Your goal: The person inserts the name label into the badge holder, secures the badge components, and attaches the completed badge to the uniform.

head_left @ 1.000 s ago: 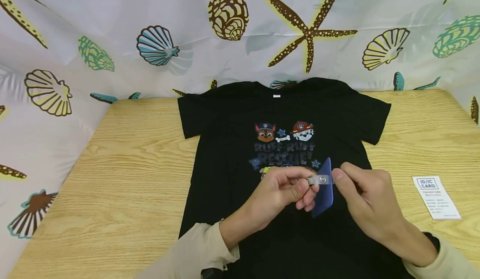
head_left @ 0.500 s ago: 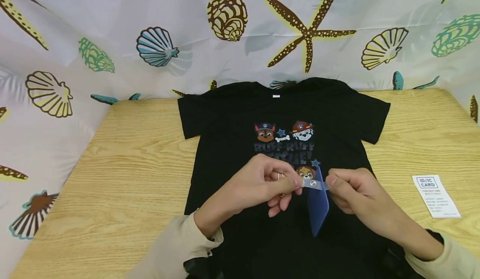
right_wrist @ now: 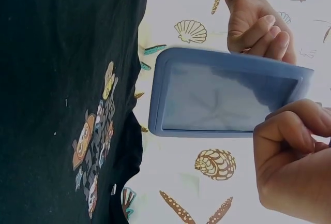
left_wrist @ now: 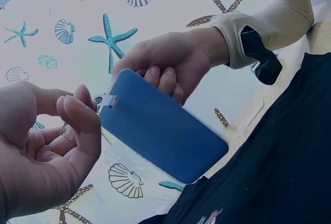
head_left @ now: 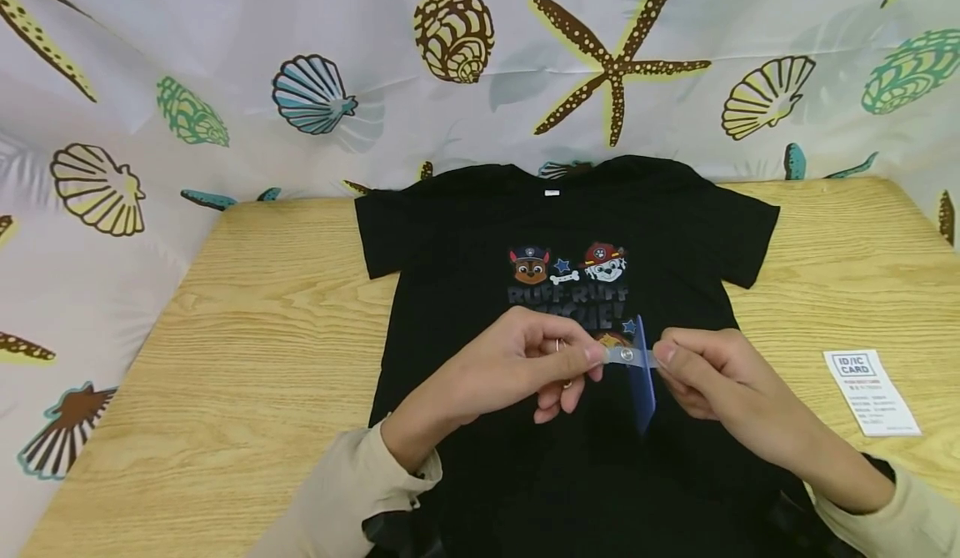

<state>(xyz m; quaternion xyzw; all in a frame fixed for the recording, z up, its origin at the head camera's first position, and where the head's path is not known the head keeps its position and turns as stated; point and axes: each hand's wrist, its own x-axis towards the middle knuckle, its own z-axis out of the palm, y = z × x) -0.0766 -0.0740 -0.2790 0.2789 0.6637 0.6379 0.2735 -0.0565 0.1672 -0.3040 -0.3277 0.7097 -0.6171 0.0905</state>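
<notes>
Step in hand: we judge that the clear strap is being worked through the slot of the blue card holder, with an end showing on either side.
Next move: we think it calls for drawing the strap to a suitable length, then folding its ends together; the snap stud shows on the left-hand side.
Left grip: we see the left hand pinching the strap's near end between thumb and forefinger, the other fingers loosely bent.
Right grip: we see the right hand pinching the opposite end; whether its curled fingers also touch the holder, we cannot tell.
Card holder: we find it between the two pinches, carried on the strap near one short end, its body hanging edge-on over the black shirt, window towards the right hand.
Shirt: we see it spread across the table's middle, collar at the far edge.
Paper insert: we find this printed slip near the right edge of the table.
</notes>
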